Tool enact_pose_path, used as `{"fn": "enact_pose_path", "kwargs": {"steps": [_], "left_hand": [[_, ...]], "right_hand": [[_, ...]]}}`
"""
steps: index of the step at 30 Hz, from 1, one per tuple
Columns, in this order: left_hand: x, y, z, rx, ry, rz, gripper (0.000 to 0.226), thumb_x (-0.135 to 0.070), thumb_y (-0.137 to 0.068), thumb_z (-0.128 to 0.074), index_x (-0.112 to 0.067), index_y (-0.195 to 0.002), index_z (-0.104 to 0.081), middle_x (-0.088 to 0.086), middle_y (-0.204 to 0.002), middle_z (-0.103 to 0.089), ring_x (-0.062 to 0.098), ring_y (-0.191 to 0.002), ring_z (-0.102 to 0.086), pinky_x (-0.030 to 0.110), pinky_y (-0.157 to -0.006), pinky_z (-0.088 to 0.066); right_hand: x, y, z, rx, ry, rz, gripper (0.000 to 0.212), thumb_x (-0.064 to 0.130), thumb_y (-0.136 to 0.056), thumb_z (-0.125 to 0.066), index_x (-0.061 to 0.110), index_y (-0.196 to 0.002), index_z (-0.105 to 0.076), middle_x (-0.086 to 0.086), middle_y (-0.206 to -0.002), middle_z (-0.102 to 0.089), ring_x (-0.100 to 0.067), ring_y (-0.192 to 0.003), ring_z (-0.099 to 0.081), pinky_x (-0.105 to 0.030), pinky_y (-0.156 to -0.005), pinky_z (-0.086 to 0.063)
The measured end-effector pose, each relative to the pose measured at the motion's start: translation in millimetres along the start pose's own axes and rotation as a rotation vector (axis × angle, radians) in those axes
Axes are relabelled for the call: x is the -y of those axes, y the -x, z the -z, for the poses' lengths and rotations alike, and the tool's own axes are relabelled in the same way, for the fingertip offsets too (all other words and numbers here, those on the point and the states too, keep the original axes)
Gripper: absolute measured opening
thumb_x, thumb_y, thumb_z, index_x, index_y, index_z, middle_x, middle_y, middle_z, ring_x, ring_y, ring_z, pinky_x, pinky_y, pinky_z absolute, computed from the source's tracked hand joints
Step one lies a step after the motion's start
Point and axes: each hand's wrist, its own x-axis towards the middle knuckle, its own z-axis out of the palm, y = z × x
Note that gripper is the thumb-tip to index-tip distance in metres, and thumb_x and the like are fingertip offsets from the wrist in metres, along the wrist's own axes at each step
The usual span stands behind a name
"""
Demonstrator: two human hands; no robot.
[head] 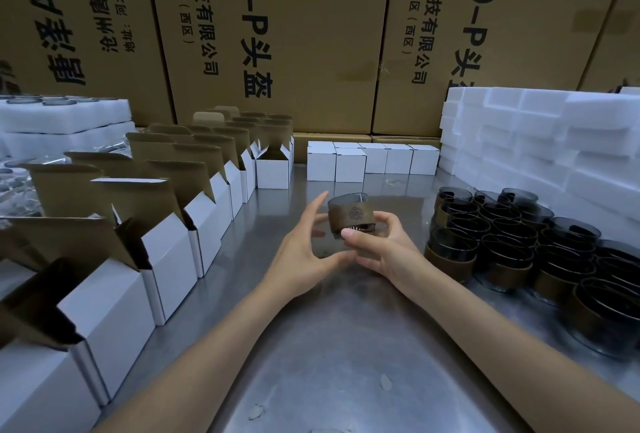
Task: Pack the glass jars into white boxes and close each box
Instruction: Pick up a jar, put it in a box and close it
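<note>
Smooth, breakable glass jar (350, 216), probably slippery; safest gripped around its brown sleeve. Pinched by right hand (381, 249); left hand (304, 242) spread, cupping beside jar.

Dim, cool light; soft glare on steel table (311, 346); wide-angle edge warp.
</note>
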Motion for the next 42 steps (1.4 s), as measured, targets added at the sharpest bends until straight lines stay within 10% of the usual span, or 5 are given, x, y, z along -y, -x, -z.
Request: {"fn": "enact_pose_path", "kwargs": {"steps": [16, 27, 31, 37, 42], "left_hand": [[-0.4, 1.8, -2.5, 0.22, -0.019, 0.041, 0.051, -0.019, -0.062, -0.053, -0.031, -0.11, -0.041, -0.002, -0.112, -0.048, 0.014, -0.092, -0.053, 0.03, -0.077, -0.047], [-3.0, 1.4, -1.3, 0.226, -0.03, 0.065, 0.079, -0.017, -0.064, -0.053, -0.032, -0.137, -0.028, -0.003, -0.129, -0.046, 0.016, -0.116, -0.051, 0.036, -0.095, -0.048], [-4.4, 0.5, 0.0, 0.194, 0.097, 0.115, 0.086, -0.02, -0.064, -0.057, -0.03, -0.141, -0.021, -0.011, -0.125, -0.043, -0.001, -0.112, -0.05, 0.01, -0.088, -0.043], [14.9, -14.6, 7.6, -0.238, 0.255, 0.285, 0.052, 0.003, -0.087, -0.052, -0.014, -0.134, -0.038, 0.002, -0.133, -0.047, 0.013, -0.128, -0.04, 0.021, -0.093, -0.032], [41.7, -41.4, 14.0, -0.187, -0.072, 0.295, 0.047, -0.008, -0.089, -0.053, -0.011, -0.135, -0.044, 0.005, -0.141, -0.041, 0.018, -0.132, -0.037, 0.023, -0.101, -0.029]], "right_hand": [[-14.0, 5.5, -12.5, 0.008, 0.84, 0.281, 0.073, 0.013, -0.074, -0.076, 0.025, -0.119, -0.021, -0.006, -0.122, -0.049, -0.019, -0.108, -0.054, -0.03, -0.09, -0.048], [-13.7, 4.5, -14.3, 0.035, 0.888, 0.238, 0.093, 0.018, -0.074, -0.077, 0.023, -0.139, -0.011, -0.009, -0.137, -0.044, -0.023, -0.121, -0.051, -0.042, -0.1, -0.046], [-14.1, 4.4, -14.8, 0.011, 0.859, 0.253, 0.091, 0.021, -0.074, -0.077, 0.021, -0.14, -0.013, -0.007, -0.133, -0.045, -0.021, -0.121, -0.049, -0.04, -0.103, -0.043], [-10.4, 2.7, -17.3, -0.103, 0.537, 0.203, 0.065, 0.039, -0.083, -0.069, 0.025, -0.13, -0.026, 0.0, -0.116, -0.05, -0.014, -0.108, -0.054, -0.026, -0.093, -0.043], [-9.0, 2.3, -18.0, -0.116, 0.49, 0.178, 0.051, 0.048, -0.088, -0.056, 0.028, -0.128, -0.03, 0.013, -0.107, -0.049, 0.0, -0.1, -0.051, -0.013, -0.077, -0.036]]}}
